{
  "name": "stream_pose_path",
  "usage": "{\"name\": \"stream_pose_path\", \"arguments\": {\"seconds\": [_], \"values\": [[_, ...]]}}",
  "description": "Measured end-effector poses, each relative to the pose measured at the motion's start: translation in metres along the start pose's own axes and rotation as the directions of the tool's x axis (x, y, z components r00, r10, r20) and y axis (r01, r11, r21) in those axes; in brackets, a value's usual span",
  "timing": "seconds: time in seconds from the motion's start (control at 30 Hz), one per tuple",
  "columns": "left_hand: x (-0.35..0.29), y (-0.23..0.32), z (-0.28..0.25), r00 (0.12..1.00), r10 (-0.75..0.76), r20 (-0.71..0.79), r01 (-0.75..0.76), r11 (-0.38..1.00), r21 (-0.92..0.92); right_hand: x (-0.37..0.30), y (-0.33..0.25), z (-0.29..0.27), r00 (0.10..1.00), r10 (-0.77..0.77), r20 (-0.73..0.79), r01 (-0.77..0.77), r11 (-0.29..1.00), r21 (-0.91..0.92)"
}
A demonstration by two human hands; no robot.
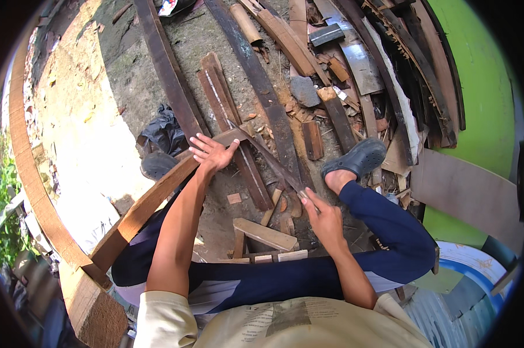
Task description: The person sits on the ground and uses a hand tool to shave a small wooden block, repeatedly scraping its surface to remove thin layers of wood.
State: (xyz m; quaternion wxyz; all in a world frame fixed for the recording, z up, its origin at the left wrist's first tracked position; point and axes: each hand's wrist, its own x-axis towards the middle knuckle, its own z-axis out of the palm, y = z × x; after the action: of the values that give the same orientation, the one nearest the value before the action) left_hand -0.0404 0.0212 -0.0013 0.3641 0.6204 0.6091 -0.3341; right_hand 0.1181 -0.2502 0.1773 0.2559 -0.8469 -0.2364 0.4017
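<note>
clamped on saw-like blade (277, 166) with right grip (324, 221), steadying beam (157, 195) with spread left grip (213, 154); apparently sawing, next needing straight strokes.

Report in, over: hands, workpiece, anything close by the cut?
Left hand resting on beam. Right hand gripping saw. Saw at beam's far end. Striped plank beneath.

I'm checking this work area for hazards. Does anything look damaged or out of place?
Yes. At the upper right, a dark plank has a ragged, splintered edge, so it looks torn rather than cut. A crumpled black bag lies just beyond the left shoe, looking like stray litter.
</note>
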Motion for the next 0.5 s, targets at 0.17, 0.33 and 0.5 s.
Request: {"name": "stream_pose_path", "arguments": {"seconds": [0.17,0.33,0.5], "values": [[0.001,0.004,0.003,1.000,0.027,0.006,-0.027,1.000,0.002,0.086,-0.034,0.034,0.998,0.022,0.063,-0.022,1.000,0.011],[0.007,0.002,-0.003,0.998,0.028,-0.059,-0.030,0.999,-0.037,0.057,-0.036,0.033,1.000,0.012,0.028,-0.011,0.998,-0.058],[0.007,-0.004,0.004,0.999,0.003,-0.043,-0.003,1.000,-0.010,0.002,0.012,0.003,0.993,-0.076,-0.096,0.077,0.997,0.004]]}}
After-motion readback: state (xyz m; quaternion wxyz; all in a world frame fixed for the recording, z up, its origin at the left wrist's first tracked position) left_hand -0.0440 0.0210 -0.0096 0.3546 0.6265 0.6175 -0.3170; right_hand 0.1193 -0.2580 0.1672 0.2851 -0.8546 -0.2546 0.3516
